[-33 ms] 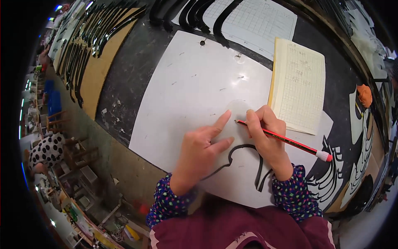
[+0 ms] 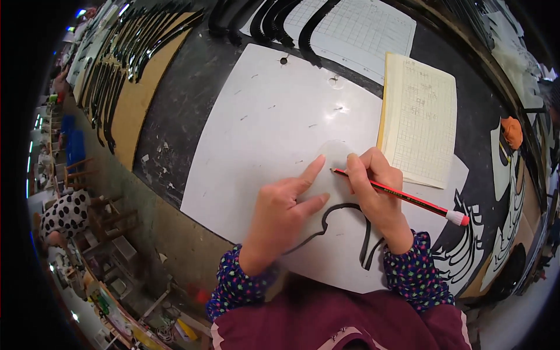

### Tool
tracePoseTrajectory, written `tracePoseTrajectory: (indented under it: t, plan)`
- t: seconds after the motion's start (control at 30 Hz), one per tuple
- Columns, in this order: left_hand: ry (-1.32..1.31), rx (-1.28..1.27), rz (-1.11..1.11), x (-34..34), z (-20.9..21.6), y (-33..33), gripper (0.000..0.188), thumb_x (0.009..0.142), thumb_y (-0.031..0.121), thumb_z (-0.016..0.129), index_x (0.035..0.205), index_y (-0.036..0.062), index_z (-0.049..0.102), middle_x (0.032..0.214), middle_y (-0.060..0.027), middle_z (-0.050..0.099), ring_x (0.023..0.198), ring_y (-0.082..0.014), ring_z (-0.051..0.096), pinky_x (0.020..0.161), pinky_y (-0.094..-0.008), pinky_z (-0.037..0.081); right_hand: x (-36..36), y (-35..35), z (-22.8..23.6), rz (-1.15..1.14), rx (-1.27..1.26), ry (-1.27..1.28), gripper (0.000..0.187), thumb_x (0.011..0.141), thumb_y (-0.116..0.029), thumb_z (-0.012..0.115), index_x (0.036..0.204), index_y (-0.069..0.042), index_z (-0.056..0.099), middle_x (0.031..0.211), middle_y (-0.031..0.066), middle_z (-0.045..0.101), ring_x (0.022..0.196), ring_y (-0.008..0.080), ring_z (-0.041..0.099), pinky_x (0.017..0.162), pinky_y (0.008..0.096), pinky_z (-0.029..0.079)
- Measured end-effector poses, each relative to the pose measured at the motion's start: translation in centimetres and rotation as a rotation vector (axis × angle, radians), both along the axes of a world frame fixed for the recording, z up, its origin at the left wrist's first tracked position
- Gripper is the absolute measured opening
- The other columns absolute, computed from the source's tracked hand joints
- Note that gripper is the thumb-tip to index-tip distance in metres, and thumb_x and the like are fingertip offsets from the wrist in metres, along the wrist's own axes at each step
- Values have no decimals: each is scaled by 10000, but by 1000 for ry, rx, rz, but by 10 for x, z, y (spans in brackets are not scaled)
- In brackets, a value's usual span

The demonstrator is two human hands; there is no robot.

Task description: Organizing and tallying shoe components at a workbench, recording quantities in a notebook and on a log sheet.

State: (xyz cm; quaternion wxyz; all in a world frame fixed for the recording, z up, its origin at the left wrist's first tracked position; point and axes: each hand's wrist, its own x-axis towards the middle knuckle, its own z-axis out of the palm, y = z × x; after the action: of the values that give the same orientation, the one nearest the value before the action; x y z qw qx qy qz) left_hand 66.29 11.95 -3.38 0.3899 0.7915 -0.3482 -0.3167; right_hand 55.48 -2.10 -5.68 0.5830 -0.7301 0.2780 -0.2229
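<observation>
The right hand point(image 2: 376, 189) grips a red-and-black pencil point(image 2: 414, 201) over a white sheet point(image 2: 280, 134); the left hand point(image 2: 277, 213) lies loosely spread (a curved black strip point(image 2: 344, 206) sits between the wrists). Rightward, a notebook point(image 2: 423, 125); farther, dark desk point(image 2: 175, 111), more black strips point(image 2: 105, 96), cluttered workshop floor point(image 2: 151, 216).

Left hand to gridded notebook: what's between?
Not bare: in the head view, the right hand, holding the red-and-black pencil, over the white sheet.
</observation>
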Motion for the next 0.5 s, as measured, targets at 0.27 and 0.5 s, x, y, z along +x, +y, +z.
tracePoseTrajectory:
  t: [0.27,0.5]
  plan:
    - [-6,-83,11,3,-17,6,586,750,79,780,1309,95,604,641,-88,531,553,-101,404,529,-274,397,2,8,-15,14,-216,34,264,928,-110,610,729,-21,462,519,78,459,425,130,422,416,287,346]
    - [-37,-139,-5,11,-28,4,581,756,61,770,1312,95,603,636,-94,530,552,-114,418,534,-276,405,9,6,-22,-88,-88,-44,270,942,-120,599,728,-26,465,528,57,430,427,134,380,413,290,337]
